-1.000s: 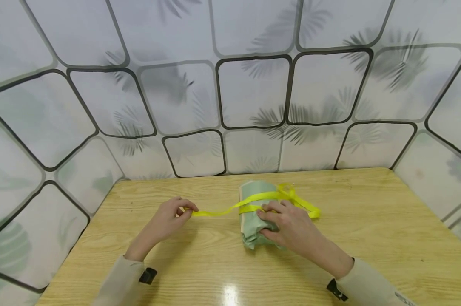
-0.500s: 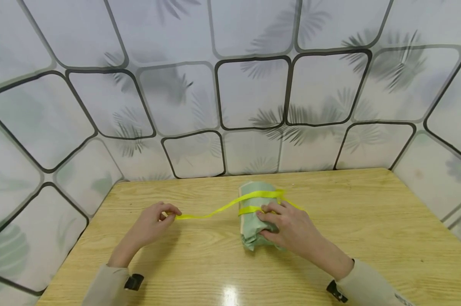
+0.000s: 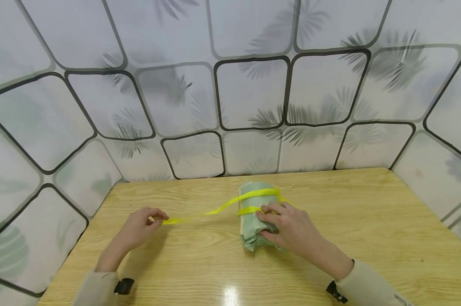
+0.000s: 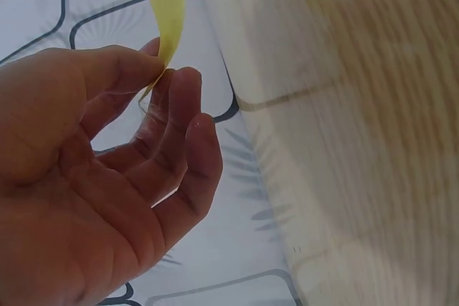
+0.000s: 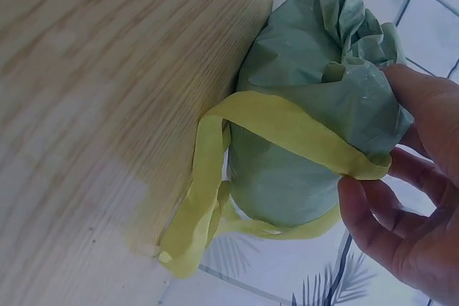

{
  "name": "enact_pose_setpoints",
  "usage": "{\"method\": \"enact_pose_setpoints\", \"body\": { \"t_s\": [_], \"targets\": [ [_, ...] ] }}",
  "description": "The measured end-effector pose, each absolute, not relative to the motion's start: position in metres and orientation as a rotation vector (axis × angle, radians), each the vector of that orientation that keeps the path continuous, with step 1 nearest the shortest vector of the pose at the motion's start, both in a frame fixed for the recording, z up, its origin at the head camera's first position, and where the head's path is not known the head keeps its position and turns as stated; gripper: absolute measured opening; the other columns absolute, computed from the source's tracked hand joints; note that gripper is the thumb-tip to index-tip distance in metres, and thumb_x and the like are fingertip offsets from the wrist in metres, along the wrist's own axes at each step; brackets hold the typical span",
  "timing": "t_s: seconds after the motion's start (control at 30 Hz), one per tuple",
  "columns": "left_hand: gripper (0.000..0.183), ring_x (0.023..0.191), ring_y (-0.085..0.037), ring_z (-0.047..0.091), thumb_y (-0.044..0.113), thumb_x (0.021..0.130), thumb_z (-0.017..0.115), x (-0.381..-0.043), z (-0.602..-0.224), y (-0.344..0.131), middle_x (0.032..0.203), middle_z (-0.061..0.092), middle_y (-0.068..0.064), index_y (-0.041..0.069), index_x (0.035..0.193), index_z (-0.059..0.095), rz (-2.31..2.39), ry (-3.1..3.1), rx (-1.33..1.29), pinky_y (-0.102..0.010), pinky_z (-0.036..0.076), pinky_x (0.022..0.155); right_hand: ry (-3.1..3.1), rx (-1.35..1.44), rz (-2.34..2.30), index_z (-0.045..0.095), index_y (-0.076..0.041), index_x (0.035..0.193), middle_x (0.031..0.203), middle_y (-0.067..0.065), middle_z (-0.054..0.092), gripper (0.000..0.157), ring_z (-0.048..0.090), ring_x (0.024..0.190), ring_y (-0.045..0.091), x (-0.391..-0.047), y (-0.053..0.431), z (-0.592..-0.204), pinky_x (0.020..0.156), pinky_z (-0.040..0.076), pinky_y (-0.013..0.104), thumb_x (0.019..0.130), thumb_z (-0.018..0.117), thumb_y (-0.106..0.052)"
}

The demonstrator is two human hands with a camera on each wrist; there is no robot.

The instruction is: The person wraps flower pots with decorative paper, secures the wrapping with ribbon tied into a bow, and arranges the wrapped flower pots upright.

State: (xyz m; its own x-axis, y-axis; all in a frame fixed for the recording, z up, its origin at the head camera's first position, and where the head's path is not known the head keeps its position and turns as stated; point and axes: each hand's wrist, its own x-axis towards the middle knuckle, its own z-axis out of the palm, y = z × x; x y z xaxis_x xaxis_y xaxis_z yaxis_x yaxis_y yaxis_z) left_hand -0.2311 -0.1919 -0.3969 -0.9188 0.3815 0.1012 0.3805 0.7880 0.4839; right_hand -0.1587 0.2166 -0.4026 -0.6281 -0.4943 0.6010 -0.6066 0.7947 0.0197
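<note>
A pale green wrapped bundle (image 3: 259, 201) with a crumpled near end lies on the table, two bands of yellow ribbon (image 3: 257, 193) crossing its top. My right hand (image 3: 291, 227) holds the bundle from the right; in the right wrist view, its fingers press the ribbon (image 5: 287, 121) against the green wrapping (image 5: 280, 184). Off to the left, my left hand (image 3: 138, 227) pinches the free end of the ribbon, which stretches across from the bundle. Thumb and fingertips meet on the ribbon (image 4: 166, 12) in the left wrist view, other fingers loosely curled.
The wood-grain table (image 3: 353, 221) reaches back to a patterned fabric wall (image 3: 253, 93), which also bounds both sides. In the right wrist view, a folded length of ribbon hangs by the bundle's side against the tabletop.
My left hand has moved left and slightly toward me, drawing out the ribbon. The loose ribbon loop right of the bundle has shrunk from sight in the head view. My right hand stays put.
</note>
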Motion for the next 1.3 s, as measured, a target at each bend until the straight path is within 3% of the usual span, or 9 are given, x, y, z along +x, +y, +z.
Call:
{"method": "enact_pose_setpoints", "body": {
  "t_s": [0.47, 0.57, 0.73, 0.83, 1.03, 1.17, 1.3],
  "targets": [
    [0.019, 0.106, -0.038, 0.065, 0.014, 0.100, 0.063, -0.235, -0.393, -0.169, 0.116, 0.066, -0.019, 0.007, 0.116, 0.073, 0.643, 3.054, 0.632, -0.052, 0.056, 0.083, -2.388, 0.818, 0.268, 0.081, -0.015, 0.108, 0.106, 0.000, 0.073, 0.043, 0.055, 0.071, 0.012, -0.158, 0.215, -0.404, 0.053, 0.042, 0.016, 0.071, 0.094, -0.033],
    [0.018, 0.104, -0.034, 0.068, 0.015, 0.101, 0.064, -0.236, -0.389, -0.144, 0.115, 0.068, -0.015, 0.009, 0.115, 0.074, 0.712, 3.078, 0.712, -0.048, 0.057, 0.081, -2.392, 0.814, 0.271, 0.081, -0.015, 0.108, 0.106, -0.001, 0.073, 0.043, 0.054, 0.071, 0.012, -0.158, 0.215, -0.405, 0.053, 0.041, 0.015, 0.071, 0.094, -0.033],
    [0.016, 0.091, -0.019, 0.070, 0.016, 0.101, 0.065, -0.232, -0.378, -0.090, 0.111, 0.072, -0.006, 0.013, 0.114, 0.074, 0.964, 3.040, 0.973, -0.030, 0.057, 0.071, -2.391, 0.811, 0.275, 0.081, -0.015, 0.108, 0.105, -0.001, 0.073, 0.044, 0.054, 0.070, 0.012, -0.158, 0.215, -0.406, 0.053, 0.042, 0.015, 0.070, 0.094, -0.033],
    [0.018, 0.088, -0.017, 0.070, 0.016, 0.102, 0.065, -0.230, -0.371, -0.060, 0.112, 0.072, -0.006, 0.012, 0.117, 0.073, 1.065, 2.972, 1.131, -0.022, 0.055, 0.068, -2.394, 0.808, 0.272, 0.081, -0.016, 0.108, 0.105, -0.001, 0.073, 0.044, 0.054, 0.071, 0.012, -0.158, 0.215, -0.406, 0.053, 0.042, 0.015, 0.070, 0.094, -0.033],
    [0.033, 0.080, -0.013, 0.066, 0.019, 0.102, 0.065, -0.233, -0.368, -0.016, 0.123, 0.069, -0.007, 0.010, 0.134, 0.067, 0.997, 2.877, 1.319, -0.020, 0.050, 0.063, -2.372, 0.816, 0.256, 0.082, -0.015, 0.108, 0.103, -0.002, 0.072, 0.045, 0.053, 0.069, 0.011, -0.160, 0.216, -0.404, 0.052, 0.040, 0.014, 0.069, 0.095, -0.034],
    [0.038, 0.075, -0.010, 0.056, 0.019, 0.103, 0.063, -0.236, -0.371, 0.000, 0.114, 0.064, -0.008, 0.013, 0.141, 0.063, 0.861, 2.864, 1.355, -0.020, 0.047, 0.062, -2.362, 0.829, 0.261, 0.082, -0.015, 0.107, 0.102, -0.002, 0.072, 0.044, 0.053, 0.069, 0.011, -0.160, 0.217, -0.403, 0.052, 0.040, 0.014, 0.069, 0.095, -0.033],
    [0.032, 0.072, -0.009, 0.049, 0.016, 0.105, 0.059, -0.237, -0.374, 0.007, 0.105, 0.059, -0.007, 0.015, 0.137, 0.067, 0.787, 2.868, 1.378, -0.020, 0.044, 0.061, -2.348, 0.839, 0.270, 0.082, -0.015, 0.107, 0.103, -0.002, 0.072, 0.045, 0.054, 0.070, 0.011, -0.161, 0.217, -0.405, 0.053, 0.041, 0.015, 0.068, 0.096, -0.033]
  ]
}}
